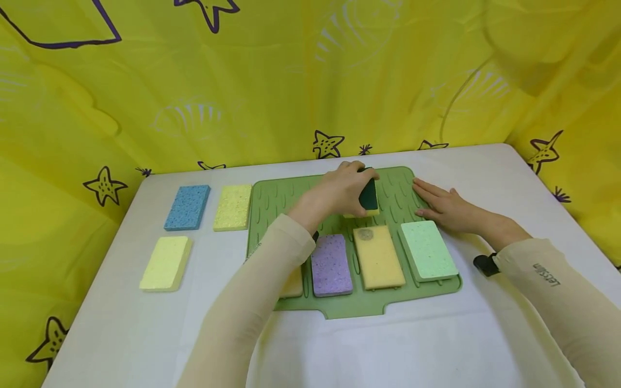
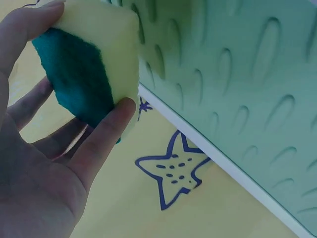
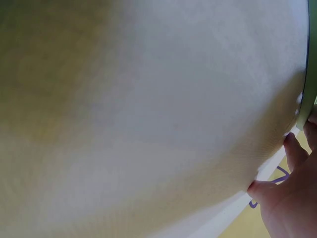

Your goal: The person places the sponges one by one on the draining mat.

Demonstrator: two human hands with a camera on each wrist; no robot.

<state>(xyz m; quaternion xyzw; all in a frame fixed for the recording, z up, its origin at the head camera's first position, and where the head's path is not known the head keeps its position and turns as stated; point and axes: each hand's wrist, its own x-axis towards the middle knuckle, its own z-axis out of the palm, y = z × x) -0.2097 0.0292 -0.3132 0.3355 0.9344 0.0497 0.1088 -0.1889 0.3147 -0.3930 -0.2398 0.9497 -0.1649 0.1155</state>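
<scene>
My left hand [image 1: 343, 188] grips a scrub sponge [image 1: 370, 196], yellow with a dark green scouring side, over the far half of the green ribbed mat [image 1: 281, 196]. In the left wrist view, thumb and fingers pinch the scrub sponge [image 2: 77, 74] by its edges. My right hand [image 1: 448, 210] lies with fairly straight fingers along the mat's right edge, holding nothing. On the near half of the mat lie a purple sponge [image 1: 331, 265], a tan sponge [image 1: 380, 261] with a grey spot, and a mint green sponge [image 1: 428, 251]. My left sleeve partly hides another tan sponge [image 1: 292, 284].
Left of the mat, a blue sponge [image 1: 187, 208], a speckled yellow sponge [image 1: 233, 208] and a pale yellow sponge [image 1: 166, 264] lie on the white table [image 1: 121, 323]. A yellow curtain [image 1: 271, 97] with sea drawings stands behind the table and at both sides.
</scene>
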